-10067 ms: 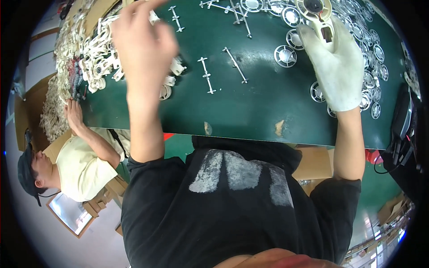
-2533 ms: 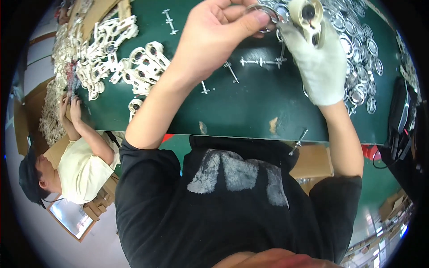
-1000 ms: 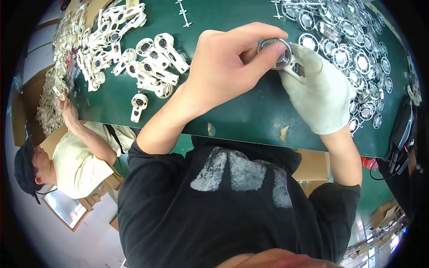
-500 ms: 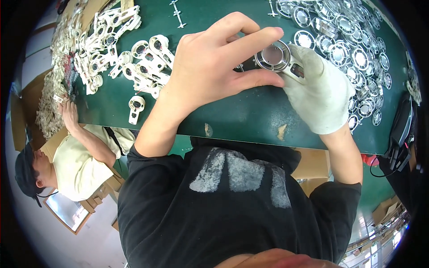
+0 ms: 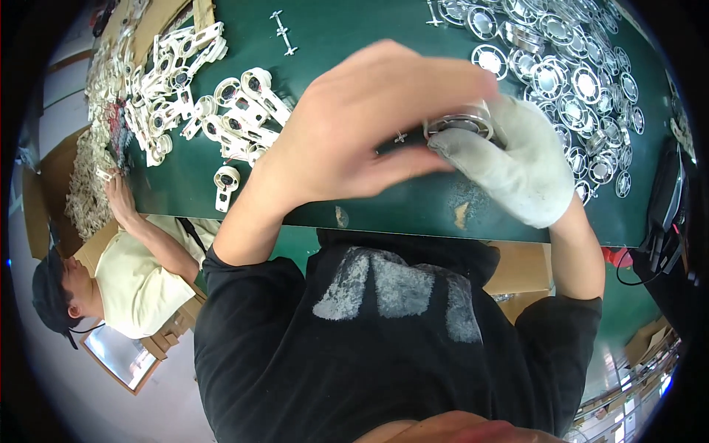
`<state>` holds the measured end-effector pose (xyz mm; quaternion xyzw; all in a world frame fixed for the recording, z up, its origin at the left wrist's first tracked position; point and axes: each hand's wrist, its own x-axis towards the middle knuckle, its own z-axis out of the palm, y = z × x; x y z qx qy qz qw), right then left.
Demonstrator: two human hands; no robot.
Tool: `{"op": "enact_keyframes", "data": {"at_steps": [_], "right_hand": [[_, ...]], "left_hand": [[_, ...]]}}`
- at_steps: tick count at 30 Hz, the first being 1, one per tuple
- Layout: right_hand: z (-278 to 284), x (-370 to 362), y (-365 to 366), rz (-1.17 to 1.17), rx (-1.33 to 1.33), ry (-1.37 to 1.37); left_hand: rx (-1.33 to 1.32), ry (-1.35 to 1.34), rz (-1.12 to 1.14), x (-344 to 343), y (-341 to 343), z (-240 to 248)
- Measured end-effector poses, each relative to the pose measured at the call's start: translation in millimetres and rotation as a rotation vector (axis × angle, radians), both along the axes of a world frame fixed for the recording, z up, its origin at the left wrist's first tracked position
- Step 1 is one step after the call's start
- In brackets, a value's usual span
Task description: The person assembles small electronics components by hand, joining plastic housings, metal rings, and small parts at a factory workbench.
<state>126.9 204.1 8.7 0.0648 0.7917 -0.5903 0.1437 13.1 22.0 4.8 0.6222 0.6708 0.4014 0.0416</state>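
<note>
My right hand (image 5: 524, 162), in a white glove, grips a small round-headed fan housing (image 5: 464, 120) with a silver ring, its thumb lying along the near side of the ring. The housing's face is tilted and mostly covered by my hands. My bare left hand (image 5: 362, 122) curves around the ring from the left, thumb near and fingers on the far side. Its fingers are smeared by motion, so whether they grip the ring is unclear. Under the left hand, a small silver cross-shaped piece (image 5: 400, 137) shows on the green table (image 5: 391, 199).
White fan housings (image 5: 244, 111) are heaped at left, with one housing (image 5: 225, 188) lying apart nearer the edge. Silver round grilles (image 5: 583, 85) cover the right side. A thin silver bracket (image 5: 282, 33) lies at the back. Another person (image 5: 148, 284) works at far left.
The housing has tipped so its ring is seen nearly edge-on, and the gloved thumb has come across its near side. My left fingers have swung over the ring. The whole view has shifted slightly.
</note>
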Motion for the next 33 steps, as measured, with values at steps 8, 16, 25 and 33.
{"op": "enact_keyframes", "data": {"at_steps": [8, 16, 25, 33], "right_hand": [[-29.8, 9.0, -6.7, -0.090, 0.425, 0.534], [-19.6, 6.9, -11.0, -0.297, 0.240, 0.436], [-34.0, 4.2, 4.5, -0.357, 0.309, 0.504], [-19.9, 3.0, -4.3, -0.356, 0.189, 0.469]], "left_hand": [[0.023, -0.622, 0.015, 9.6, 4.0, -9.5], [-0.290, -0.668, 0.339, -130.0, 21.7, -4.2], [-0.492, -0.398, 0.349, -93.6, 47.6, 31.3], [-0.510, 0.328, 0.105, 46.8, -32.4, -45.6]]}}
